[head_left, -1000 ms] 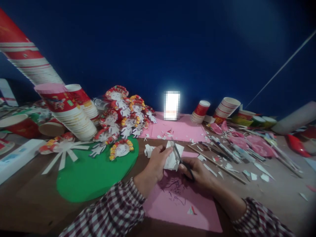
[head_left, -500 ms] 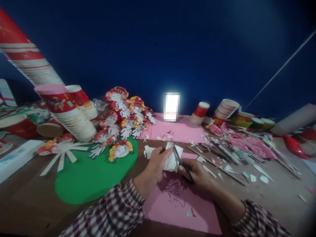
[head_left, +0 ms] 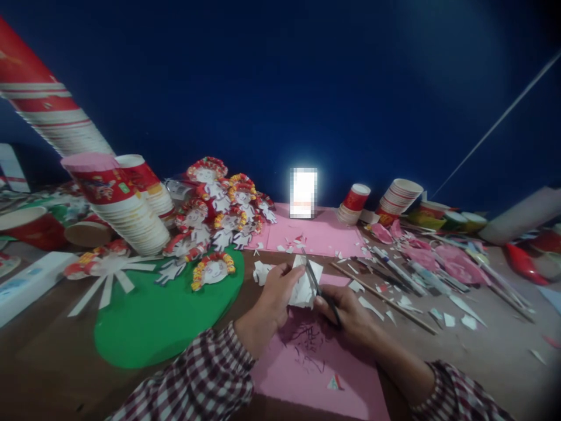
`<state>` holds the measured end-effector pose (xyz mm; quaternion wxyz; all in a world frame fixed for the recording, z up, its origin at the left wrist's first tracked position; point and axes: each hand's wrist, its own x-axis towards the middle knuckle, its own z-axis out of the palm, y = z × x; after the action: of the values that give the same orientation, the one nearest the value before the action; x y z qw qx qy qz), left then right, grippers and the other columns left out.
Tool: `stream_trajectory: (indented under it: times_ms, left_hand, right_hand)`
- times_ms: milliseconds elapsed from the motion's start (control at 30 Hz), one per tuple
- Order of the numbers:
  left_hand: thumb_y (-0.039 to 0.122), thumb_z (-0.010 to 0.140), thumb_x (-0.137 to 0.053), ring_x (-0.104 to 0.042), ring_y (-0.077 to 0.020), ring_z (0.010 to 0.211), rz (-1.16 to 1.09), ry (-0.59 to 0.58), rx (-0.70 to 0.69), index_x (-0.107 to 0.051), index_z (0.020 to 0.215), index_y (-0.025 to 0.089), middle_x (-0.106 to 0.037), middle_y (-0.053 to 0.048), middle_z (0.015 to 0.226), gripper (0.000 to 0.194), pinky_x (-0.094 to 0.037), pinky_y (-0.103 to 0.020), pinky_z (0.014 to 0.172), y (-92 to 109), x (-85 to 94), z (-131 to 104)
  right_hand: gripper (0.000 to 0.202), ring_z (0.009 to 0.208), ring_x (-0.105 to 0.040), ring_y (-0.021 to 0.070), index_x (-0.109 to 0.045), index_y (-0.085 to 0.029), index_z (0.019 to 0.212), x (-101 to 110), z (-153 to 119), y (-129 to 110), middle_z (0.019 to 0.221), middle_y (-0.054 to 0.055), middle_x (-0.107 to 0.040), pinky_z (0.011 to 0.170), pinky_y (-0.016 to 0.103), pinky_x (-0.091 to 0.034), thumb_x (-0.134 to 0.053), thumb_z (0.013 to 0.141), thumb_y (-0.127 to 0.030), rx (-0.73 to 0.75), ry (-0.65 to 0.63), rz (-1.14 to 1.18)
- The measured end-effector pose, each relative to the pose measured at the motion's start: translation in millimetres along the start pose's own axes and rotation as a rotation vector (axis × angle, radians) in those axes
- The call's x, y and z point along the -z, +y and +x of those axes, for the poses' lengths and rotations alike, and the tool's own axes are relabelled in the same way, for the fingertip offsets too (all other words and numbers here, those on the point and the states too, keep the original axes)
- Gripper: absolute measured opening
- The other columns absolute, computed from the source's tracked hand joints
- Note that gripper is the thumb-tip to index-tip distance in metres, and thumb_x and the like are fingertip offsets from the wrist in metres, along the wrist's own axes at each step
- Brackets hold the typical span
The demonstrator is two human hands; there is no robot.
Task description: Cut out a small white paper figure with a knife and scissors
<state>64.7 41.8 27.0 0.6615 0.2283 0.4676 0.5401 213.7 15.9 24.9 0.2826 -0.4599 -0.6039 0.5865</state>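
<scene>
A piece of white paper (head_left: pixel 303 292) is pinched in my left hand (head_left: pixel 275 304), its lower edge uneven. My right hand (head_left: pixel 346 313) grips a pair of dark-handled scissors (head_left: pixel 332 305), whose blades lie along the paper's right part. Whether the blades are apart or together is hard to make out. Below both hands lies a pink sheet (head_left: pixel 280 374) with dark thin scraps or marks on it and a small white-and-red scrap (head_left: pixel 335 383). Just left of my left hand is a crumpled white paper piece (head_left: pixel 262 272).
Paper-cut figures with curly hair (head_left: pixel 214 193) are heaped at left, behind a green oval sheet (head_left: pixel 166 327). Tall stacks of red paper cups (head_left: pixel 118 199) lean beside them. To the right lie a wooden stick (head_left: pixel 385 298), pens (head_left: pixel 397 272) and paper scraps. A lit phone-like screen (head_left: pixel 303 193) stands behind.
The whole view has shifted very slightly. Both hands keep nearly the same pose, with the scissors still against the white paper.
</scene>
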Motion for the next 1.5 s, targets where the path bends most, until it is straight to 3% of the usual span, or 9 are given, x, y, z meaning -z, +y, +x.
stream_trajectory:
  times_ms: [367,633,800,1000,1500]
  left_hand:
    - [0.031,0.054,-0.078,-0.048,-0.0085,0.043,0.0,-0.016,-0.007,-0.061,0.068,0.013,-0.057,0.002,0.05,0.029,-0.035,-0.02,0.042,-0.1,0.1,2.1]
    - [0.032,0.05,-0.079,-0.052,-0.0107,0.045,0.004,0.002,-0.022,-0.063,0.069,0.012,-0.061,0.0,0.053,0.032,-0.039,-0.022,0.043,0.4,0.6,2.5]
    - [0.035,0.052,-0.08,-0.052,-0.0109,0.045,0.037,0.007,-0.05,-0.062,0.067,0.013,-0.06,0.001,0.052,0.032,-0.04,-0.023,0.044,-0.4,3.3,5.7]
    - [0.038,0.054,-0.079,-0.05,-0.01,0.045,0.1,0.045,-0.099,-0.062,0.066,0.013,-0.058,0.001,0.051,0.033,-0.039,-0.022,0.045,-2.0,5.1,7.9]
    - [0.035,0.052,-0.078,-0.051,-0.0102,0.045,0.067,0.0,-0.051,-0.062,0.068,0.012,-0.06,0.0,0.056,0.032,-0.038,-0.022,0.044,-1.5,2.9,3.4]
  right_hand:
    - [0.038,0.048,-0.037,0.0077,-0.052,-0.017,0.073,0.5,1.7,-0.5,0.057,-0.005,-0.04,0.043,0.02,-0.028,-0.063,0.084,-0.051,0.084,0.01,-0.054]
    - [0.037,0.045,-0.034,0.0059,-0.052,-0.016,0.075,0.7,-0.2,0.2,0.054,-0.007,-0.04,0.041,0.019,-0.026,-0.063,0.084,-0.051,0.066,-0.006,0.026]
    - [0.044,0.042,-0.038,0.0063,-0.053,-0.016,0.078,5.1,1.5,2.1,0.053,-0.006,-0.044,0.04,0.019,-0.031,-0.06,0.082,-0.059,0.051,-0.065,0.057]
    - [0.041,0.042,-0.043,0.0068,-0.052,-0.016,0.077,10.8,3.4,6.6,0.054,-0.005,-0.046,0.041,0.019,-0.034,-0.062,0.083,-0.055,0.067,-0.107,0.012]
    - [0.037,0.04,-0.046,0.0074,-0.051,-0.017,0.071,5.4,1.6,1.8,0.052,-0.006,-0.048,0.038,0.018,-0.035,-0.067,0.08,-0.049,0.039,-0.057,0.094]
